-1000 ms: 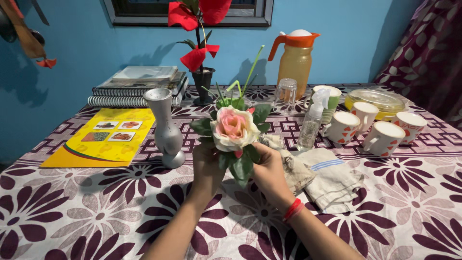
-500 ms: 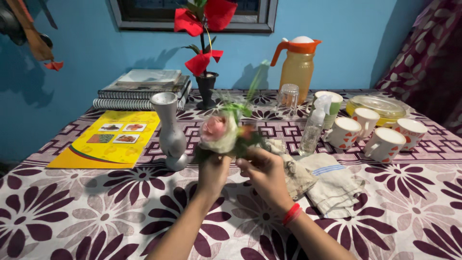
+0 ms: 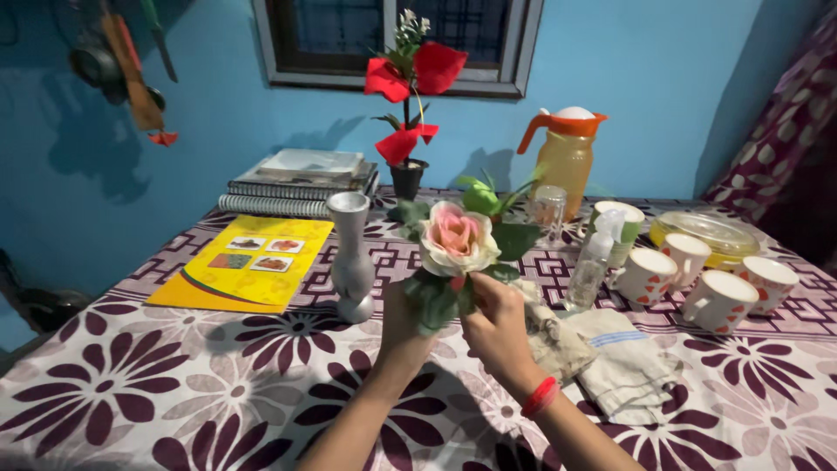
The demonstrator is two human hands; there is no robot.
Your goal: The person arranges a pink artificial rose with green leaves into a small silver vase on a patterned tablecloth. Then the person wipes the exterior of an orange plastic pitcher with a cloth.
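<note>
yellow booklet (image 3: pixel 248 263) | flat, table left | small pics on cover

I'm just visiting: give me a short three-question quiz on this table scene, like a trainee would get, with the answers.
1. True or false: both hands hold the pink and cream artificial rose.
2. Which stands nearest the left hand? A) slim silver metal vase B) orange-lidded plastic jug C) yellow printed booklet
3. Fill in: the right hand wears a ___ wrist band.

Key
1. True: each grip closes on the stem, under the green leaves.
2. A.
3. Red.
</note>
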